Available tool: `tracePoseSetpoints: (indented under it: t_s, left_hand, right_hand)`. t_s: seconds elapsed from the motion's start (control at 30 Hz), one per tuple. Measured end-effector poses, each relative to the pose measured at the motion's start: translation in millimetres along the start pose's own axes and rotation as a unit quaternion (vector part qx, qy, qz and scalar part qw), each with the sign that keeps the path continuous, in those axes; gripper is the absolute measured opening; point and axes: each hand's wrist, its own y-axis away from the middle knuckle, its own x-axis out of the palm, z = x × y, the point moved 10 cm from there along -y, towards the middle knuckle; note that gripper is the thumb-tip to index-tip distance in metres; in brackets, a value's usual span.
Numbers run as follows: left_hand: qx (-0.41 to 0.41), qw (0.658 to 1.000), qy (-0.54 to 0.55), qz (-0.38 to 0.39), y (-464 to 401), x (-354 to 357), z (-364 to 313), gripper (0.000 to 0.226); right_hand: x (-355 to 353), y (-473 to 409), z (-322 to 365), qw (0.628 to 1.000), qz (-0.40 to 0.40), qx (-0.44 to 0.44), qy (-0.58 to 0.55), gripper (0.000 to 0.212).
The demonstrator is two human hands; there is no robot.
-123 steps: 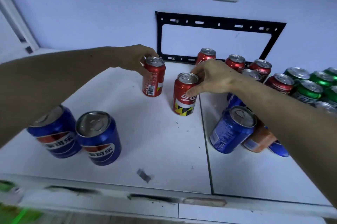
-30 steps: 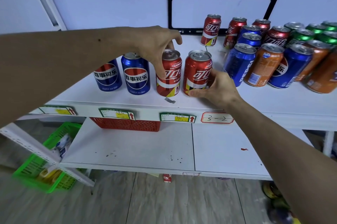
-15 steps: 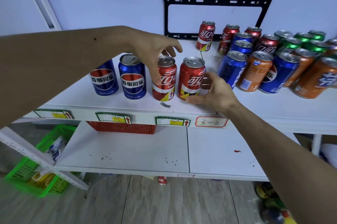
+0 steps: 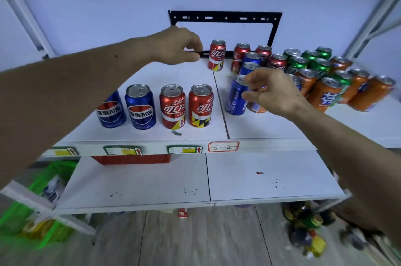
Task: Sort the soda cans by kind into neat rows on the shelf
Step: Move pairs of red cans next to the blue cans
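Your left hand (image 4: 180, 45), fingers loosely curled and holding nothing, hovered just left of the upright lone red can (image 4: 217, 55), nearer it than your empty, half-curled right hand (image 4: 269, 90).

front row on shelf (image 4: 152, 135), left to right: two blue pepsi cans (image 4: 140, 107), then two red cola cans (image 4: 172, 106), all upright, close side by side, labels facing out. lone red cola can (image 4: 217, 55) upright at back near wall. right of shelf seam: unsorted cluster, upright, packed close: blue can (image 4: 235, 96) at front, more blue and red behind, green cans (image 4: 310, 58) toward back, orange cans (image 4: 325, 94) at right; far right ones blurred.
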Motion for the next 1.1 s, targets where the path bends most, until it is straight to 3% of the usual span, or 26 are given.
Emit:
tracePoseSetpoints:
  t_s: [0.33, 0.8, 1.0, 1.1]
  left_hand:
    - [0.029, 0.999, -0.033, 0.028, -33.3, 12.1, -9.3, 0.033]
    - [0.026, 0.999, -0.026, 0.025, -142.8, 30.3, 8.1, 0.033]
    - [-0.003, 1.0, 0.003, 0.029, -194.6, 46.6, 46.3, 0.042]
    - [-0.032, 0.998, 0.018, 0.043, -219.4, 59.1, 70.0, 0.065]
  right_hand:
    - [-21.0, -32.5, 22.3, 0.996, -0.017, -0.033, 0.077, 0.036]
    - [-49.9, -119.2, -34.3, 0.995, -0.016, -0.01, 0.096, 0.03]
    - [-38.7, -182.6, -53.7, 0.994, 0.007, -0.006, 0.105, 0.036]
    - [-26.4, -219.3, -61.1, 0.993, 0.018, 0.002, 0.12, 0.045]
